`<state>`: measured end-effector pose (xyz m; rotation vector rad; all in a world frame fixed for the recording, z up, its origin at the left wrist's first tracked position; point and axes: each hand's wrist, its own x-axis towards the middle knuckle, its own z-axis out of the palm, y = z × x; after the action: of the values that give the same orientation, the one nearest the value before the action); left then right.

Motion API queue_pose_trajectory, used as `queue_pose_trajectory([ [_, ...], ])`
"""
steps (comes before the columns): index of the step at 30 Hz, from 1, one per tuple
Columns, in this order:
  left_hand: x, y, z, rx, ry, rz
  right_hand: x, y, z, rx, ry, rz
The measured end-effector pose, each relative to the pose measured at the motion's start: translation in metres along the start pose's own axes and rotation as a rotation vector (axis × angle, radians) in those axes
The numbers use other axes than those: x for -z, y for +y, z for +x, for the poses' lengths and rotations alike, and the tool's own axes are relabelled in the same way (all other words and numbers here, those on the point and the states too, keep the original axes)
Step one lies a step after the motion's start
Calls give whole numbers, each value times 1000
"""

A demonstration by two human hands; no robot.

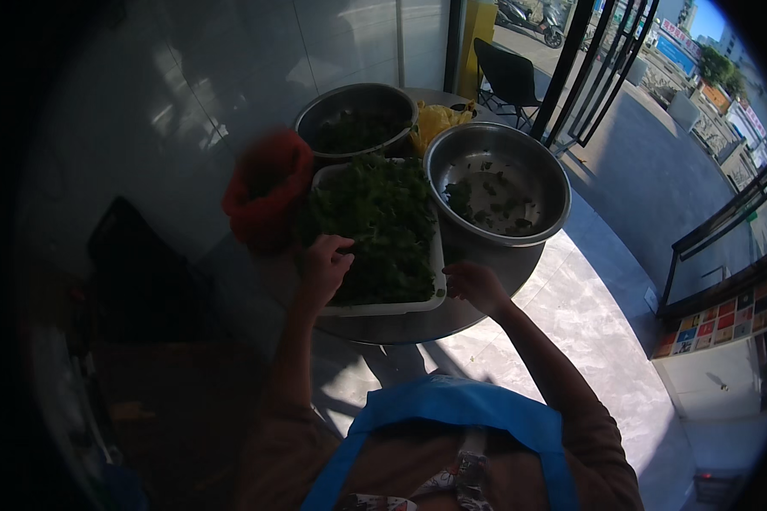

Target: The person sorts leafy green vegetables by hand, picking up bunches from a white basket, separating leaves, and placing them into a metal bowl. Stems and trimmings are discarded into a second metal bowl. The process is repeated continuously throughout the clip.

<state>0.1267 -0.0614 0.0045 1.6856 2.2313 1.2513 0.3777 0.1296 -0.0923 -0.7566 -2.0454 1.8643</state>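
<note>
Leafy greens [383, 217] are heaped in a white plastic tray [383, 310] on a round table [402, 327]. At the tray's left side is my left hand [326, 271], its thumb and forefinger slightly apart beside the leaves, with nothing visible between them. My right hand [476, 285] is by the tray's right front corner, fingers bent. Whether those fingers touch the rim is too dark to tell. Behind and right of the tray stands a steel basin [518, 153] with scattered leaf pieces [495, 204] inside. Another steel basin [307, 121] at the back left contains dark greens [358, 134].
A red bag [271, 198] with greens inside stands left of the tray, near the tiled wall [243, 64]. Between the basins lies a yellow plastic bag [438, 121]. A black chair [508, 76] is by the glass door [604, 76]. I wear a blue apron [460, 399].
</note>
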Motion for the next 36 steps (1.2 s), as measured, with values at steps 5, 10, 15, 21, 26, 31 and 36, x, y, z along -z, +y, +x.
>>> queue_pose_trajectory([
  [5,0,4,-11,213,33,33,-4,28,41,38,-110,229],
  [10,-10,15,0,-9,-10,226,-42,3,37,168,49,-560],
  [15,-20,2,5,-159,-342,448,-68,-31,51,4,-25,-874],
  [21,-33,-53,24,-265,-397,567,-95,-37,80,-106,-27,-954],
  [26,-31,-93,55,-298,-251,614,-71,-58,109,-159,-69,-776],
  [31,2,-98,100,-146,-163,192,-38,-98,133,70,80,-638],
  [36,28,-92,119,35,-45,-99,-20,-137,137,111,225,-441],
])
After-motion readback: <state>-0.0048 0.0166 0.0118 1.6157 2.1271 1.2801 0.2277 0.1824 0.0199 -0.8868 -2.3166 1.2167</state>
